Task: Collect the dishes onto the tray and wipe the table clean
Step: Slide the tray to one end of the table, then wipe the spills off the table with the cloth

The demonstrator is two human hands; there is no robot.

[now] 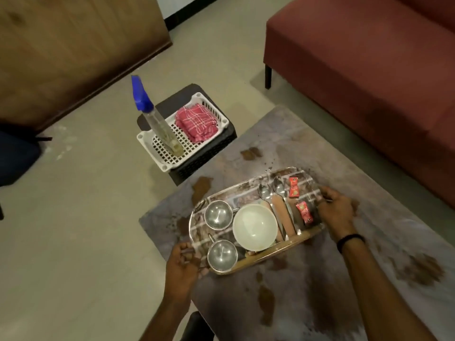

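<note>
A patterned oval tray (221,193) rests on the grey table (307,279), which is smeared with brown stains. On the tray are a white bowl (254,227), two small steel cups (218,214) (222,254), two spoons (279,188), wooden-handled utensils and two red sachets (294,187). My left hand (183,263) grips the tray's near-left end. My right hand (336,209) grips its far-right end. A red checked cloth (195,120) and a blue-topped spray bottle (157,124) sit in a white basket (152,148) beyond the table.
The basket stands on a dark stool (211,153) left of the table's far corner. A red sofa (369,77) runs along the right. A wooden cabinet (69,45) fills the upper left, and a dark chair (17,156) sits at the left edge.
</note>
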